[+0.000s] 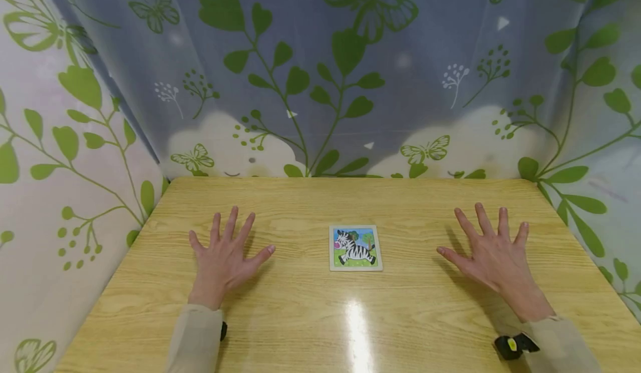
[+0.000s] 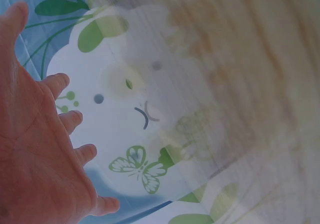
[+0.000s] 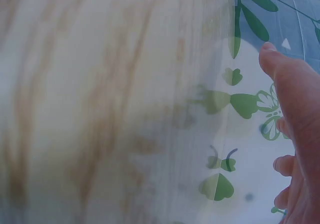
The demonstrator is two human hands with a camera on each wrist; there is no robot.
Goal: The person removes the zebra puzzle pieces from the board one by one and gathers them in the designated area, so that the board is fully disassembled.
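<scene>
A square picture puzzle point(image 1: 356, 248) with a pale border lies flat near the middle of the table, showing a running zebra on grass under a blue sky. To its left, my left hand point(image 1: 224, 259) is spread palm down with straight fingers, holding nothing. My right hand point(image 1: 493, 259) is spread in the same way on the right side, also apart from the puzzle. Both wrist views show the left hand point(image 2: 42, 139) and the right hand point(image 3: 300, 119) with fingers stretched out and nothing in them. Whether the palms touch the wood cannot be told.
The wooden table point(image 1: 290, 317) has a bright light reflection towards its front. A patterned curtain point(image 1: 310, 72) with green leaves and butterflies hangs behind its back edge and along both sides. Dark straps sit at the wrists, the right wristband point(image 1: 516, 346) showing most plainly.
</scene>
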